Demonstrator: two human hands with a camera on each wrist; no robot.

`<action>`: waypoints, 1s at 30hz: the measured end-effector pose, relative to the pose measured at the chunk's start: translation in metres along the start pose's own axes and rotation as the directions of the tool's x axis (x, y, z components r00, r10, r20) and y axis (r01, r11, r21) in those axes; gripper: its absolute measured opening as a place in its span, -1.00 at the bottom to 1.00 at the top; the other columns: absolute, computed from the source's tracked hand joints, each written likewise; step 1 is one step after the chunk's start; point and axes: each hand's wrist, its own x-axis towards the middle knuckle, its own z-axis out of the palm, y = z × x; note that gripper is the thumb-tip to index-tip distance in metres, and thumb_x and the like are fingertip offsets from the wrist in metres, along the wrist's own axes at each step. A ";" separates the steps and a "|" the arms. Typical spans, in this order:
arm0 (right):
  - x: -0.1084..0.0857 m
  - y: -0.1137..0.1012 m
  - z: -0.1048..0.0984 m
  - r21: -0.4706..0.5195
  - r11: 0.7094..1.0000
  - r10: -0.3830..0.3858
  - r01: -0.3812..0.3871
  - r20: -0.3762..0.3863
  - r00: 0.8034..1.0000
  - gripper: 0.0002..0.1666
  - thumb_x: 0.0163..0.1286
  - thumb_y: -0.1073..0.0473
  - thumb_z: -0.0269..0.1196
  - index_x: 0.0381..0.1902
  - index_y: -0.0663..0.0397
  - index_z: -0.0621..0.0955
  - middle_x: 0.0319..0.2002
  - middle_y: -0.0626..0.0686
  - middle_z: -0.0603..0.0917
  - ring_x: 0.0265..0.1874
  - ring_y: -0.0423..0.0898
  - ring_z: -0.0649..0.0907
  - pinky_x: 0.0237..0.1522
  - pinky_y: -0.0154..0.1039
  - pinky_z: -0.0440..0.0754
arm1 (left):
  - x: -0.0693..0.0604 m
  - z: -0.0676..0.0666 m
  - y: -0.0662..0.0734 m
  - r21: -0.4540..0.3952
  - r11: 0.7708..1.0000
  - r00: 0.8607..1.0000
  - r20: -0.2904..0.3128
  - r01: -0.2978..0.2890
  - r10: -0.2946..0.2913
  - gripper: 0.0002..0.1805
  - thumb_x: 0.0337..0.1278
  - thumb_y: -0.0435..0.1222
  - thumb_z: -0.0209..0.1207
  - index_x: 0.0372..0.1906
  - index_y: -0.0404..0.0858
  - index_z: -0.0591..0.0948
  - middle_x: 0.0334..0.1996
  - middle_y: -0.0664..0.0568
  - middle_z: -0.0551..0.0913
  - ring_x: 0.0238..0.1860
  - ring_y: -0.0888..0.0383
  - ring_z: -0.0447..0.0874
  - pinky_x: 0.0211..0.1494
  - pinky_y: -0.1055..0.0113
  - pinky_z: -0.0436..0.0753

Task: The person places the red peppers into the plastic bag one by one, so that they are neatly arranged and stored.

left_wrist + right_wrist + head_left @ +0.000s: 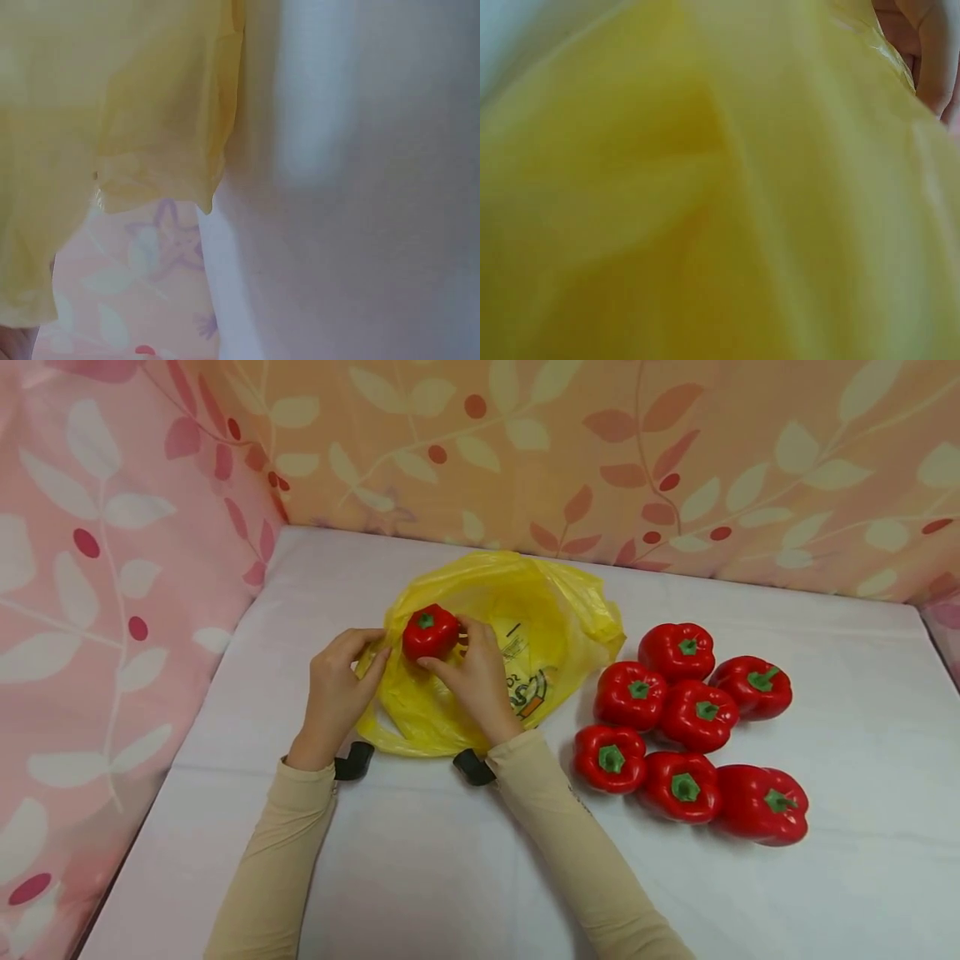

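In the head view, my right hand (478, 675) grips a red bell pepper (431, 633) with a green stem, over the open yellow plastic bag (465, 739). On the bag's left side, my left hand (337, 689) pinches its rim between thumb and fingers. Yellow plastic (161, 127) covers the upper left of the left wrist view, with a sliver of a hand at the bottom left corner. The bag (727, 202) fills most of the right wrist view, hiding the pepper there; a few fingers (934, 64) show at top right.
Several more red bell peppers (699, 714) are grouped on the white table (420, 868), right of the bag. Patterned cloth (465, 452) stands behind the table and along its left side. A black wrist camera (472, 768) is worn at each wrist.
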 end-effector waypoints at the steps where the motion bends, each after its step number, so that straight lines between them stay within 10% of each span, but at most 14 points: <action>1: 0.000 0.000 0.000 -0.008 1.000 0.006 -0.006 -0.001 1.000 -0.12 0.11 0.08 0.43 0.28 0.32 0.30 0.11 0.21 0.42 0.03 0.05 0.48 0.05 -0.23 0.54 | 0.000 0.000 0.000 0.000 1.000 1.000 0.001 0.001 -0.001 -0.77 0.07 -0.48 0.26 -0.13 -0.49 0.62 -0.22 -0.24 0.65 -0.27 -0.05 0.57 -0.14 0.11 0.63; 10: -0.010 0.000 -0.019 0.102 0.992 0.078 -0.078 0.006 0.997 -0.06 0.11 0.03 0.43 0.33 0.27 0.27 0.19 0.18 0.41 0.08 0.06 0.47 0.11 -0.14 0.52 | 0.000 0.001 0.001 0.011 1.000 1.000 0.003 0.009 -0.009 -0.77 0.09 -0.47 0.25 -0.12 -0.47 0.62 -0.21 -0.22 0.65 -0.24 -0.05 0.59 -0.10 0.09 0.63; 30: -0.091 -0.022 -0.124 0.278 0.959 -0.052 0.059 -0.031 0.998 -0.27 0.07 0.40 0.40 0.22 0.23 0.41 0.15 0.08 0.49 0.09 -0.12 0.50 0.12 -0.17 0.51 | 0.000 0.000 -0.005 0.024 1.000 1.000 -0.017 0.020 -0.019 -0.78 0.07 -0.50 0.24 -0.13 -0.47 0.63 -0.21 -0.22 0.66 -0.24 -0.04 0.60 -0.05 0.27 0.61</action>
